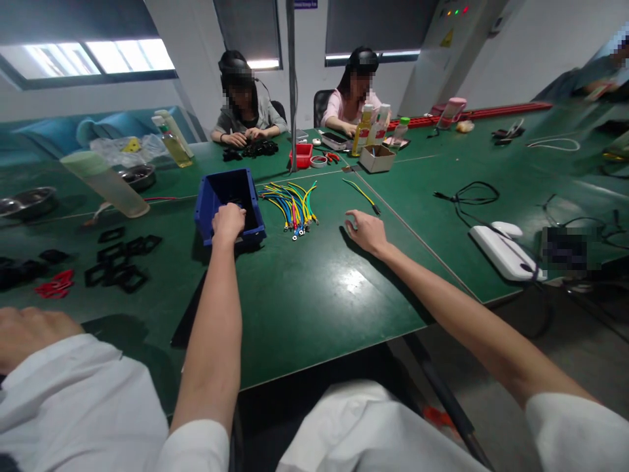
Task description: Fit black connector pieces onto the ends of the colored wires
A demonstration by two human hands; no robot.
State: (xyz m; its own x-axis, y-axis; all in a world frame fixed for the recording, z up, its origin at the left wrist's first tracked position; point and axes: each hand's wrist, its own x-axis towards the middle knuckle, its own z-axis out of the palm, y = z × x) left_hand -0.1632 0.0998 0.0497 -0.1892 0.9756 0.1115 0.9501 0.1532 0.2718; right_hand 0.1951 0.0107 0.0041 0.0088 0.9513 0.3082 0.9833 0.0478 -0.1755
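Observation:
My left hand (228, 223) reaches over the near rim of a blue plastic bin (253, 216). Its fingertips point down inside and are hidden, as is most of what the bin holds. My right hand (367, 231) rests low over the green table, holding nothing that I can see, with its fingers loosely curved and apart. Just beyond it lies a separate yellow-green cable (362, 191) with a dark end. Between the bin and my right hand, a fanned bundle of yellow, blue and green cables (293, 203) lies with ring terminals toward me.
Black square frames (122, 259) and red clips (55, 284) lie at left, near another person's hand (37, 334). A metal pole (291, 85), red tray (301, 156) and cardboard box (377, 158) stand beyond. At right are a white device (506, 250) and black cable (472, 195). Two people sit opposite.

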